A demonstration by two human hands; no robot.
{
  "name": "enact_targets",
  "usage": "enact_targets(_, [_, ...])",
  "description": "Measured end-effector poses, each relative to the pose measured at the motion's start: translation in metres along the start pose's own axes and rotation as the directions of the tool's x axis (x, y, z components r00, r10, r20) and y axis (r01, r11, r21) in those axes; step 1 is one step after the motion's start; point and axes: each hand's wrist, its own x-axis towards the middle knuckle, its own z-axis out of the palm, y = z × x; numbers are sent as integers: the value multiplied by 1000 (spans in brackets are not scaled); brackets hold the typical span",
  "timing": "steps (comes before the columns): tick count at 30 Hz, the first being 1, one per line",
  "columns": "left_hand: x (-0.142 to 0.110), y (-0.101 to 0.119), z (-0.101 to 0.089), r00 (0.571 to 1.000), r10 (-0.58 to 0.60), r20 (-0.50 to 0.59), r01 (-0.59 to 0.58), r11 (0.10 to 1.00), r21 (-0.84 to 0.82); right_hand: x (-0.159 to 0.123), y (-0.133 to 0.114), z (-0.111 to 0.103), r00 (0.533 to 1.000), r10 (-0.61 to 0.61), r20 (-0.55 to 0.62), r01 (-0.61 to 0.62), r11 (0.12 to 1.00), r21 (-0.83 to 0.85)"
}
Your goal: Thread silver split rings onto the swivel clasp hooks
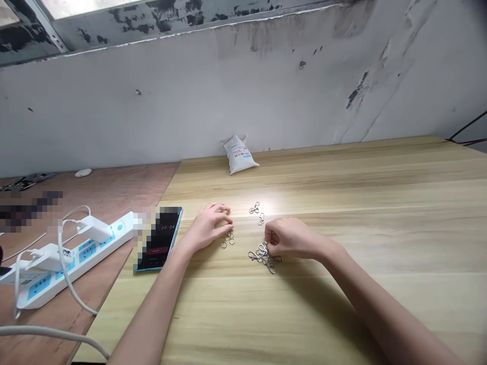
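On the wood-grain tabletop [380,203], the left hand [208,227] spreads loosely beside metal rings [231,239]; the right hand [291,238] curls at piled swivel clasps [262,257] (whether gripping one, I cannot tell).

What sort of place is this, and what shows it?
Perhaps a simple indoor workspace, judging by the piled silvery metal clasps, pale wood-grain tabletop and long white plastic power strip.
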Motion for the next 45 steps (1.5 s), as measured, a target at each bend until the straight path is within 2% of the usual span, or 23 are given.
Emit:
enact_targets(6, [-1,3,-4,999,-47,6,47,998,-37,-1,-3,-1,1000,-5,15,5,1000,-9])
enact_targets(14, [-2,6,-7,999,-30,33,31,999,-31,-2,-9,3,998,-42,-47,36,993,-114])
enact_targets(24, [1,11,1,996,-90,14,91,995,-48,1,-10,8,989,-102,-103,92,991,-101])
enact_targets(31, [2,12,9,993,-119,-6,118,990,-81,2,-16,6,971,-142,-194,163,982,96])
enact_targets(36, [4,13,12,989,-148,-30,142,979,-148,3,-17,3,960,-74,-270,152,948,280])
enact_targets(40, [6,17,12,993,-90,-78,79,988,-130,5,-15,3,963,-43,-267,154,899,411])
enact_targets(45, [6,26,9,985,-85,-152,65,989,-132,7,-13,2,969,-3,-248,140,831,538])
